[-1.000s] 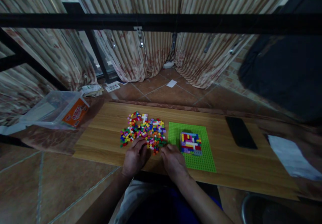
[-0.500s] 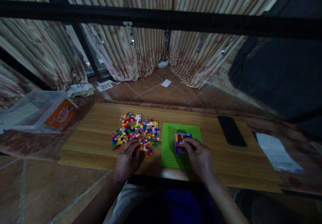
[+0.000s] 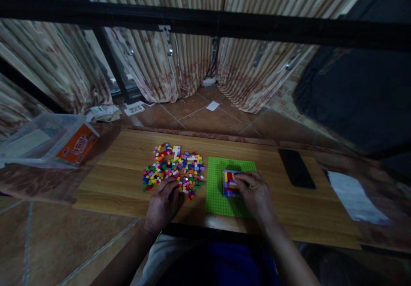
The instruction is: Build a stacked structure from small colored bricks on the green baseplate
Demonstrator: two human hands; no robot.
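Note:
A green studded baseplate (image 3: 215,200) lies on the wooden table. On it stands a small block built of toy bricks (image 3: 230,187), with red, yellow, white and purple pieces on top and a bluish outer wall. My right hand (image 3: 258,196) reaches over the block's right side, thumb and index finger pinched at its top; what is between them is too small to tell. My left hand (image 3: 163,202) rests at the near edge of a heap of loose coloured toy bricks (image 3: 176,166), its fingers curled together. Whether it holds a brick is hidden.
A black phone (image 3: 297,168) lies right of the baseplate on the table (image 3: 112,170). White paper (image 3: 356,198) is beyond the table's right end. A clear plastic box (image 3: 48,144) with an orange label stands at the left. A dark rail (image 3: 192,18) crosses in front of curtains.
My right hand's fingertips have shifted slightly toward the back of the block, and a whitish strip now shows on its top. My left hand stays by the heap.

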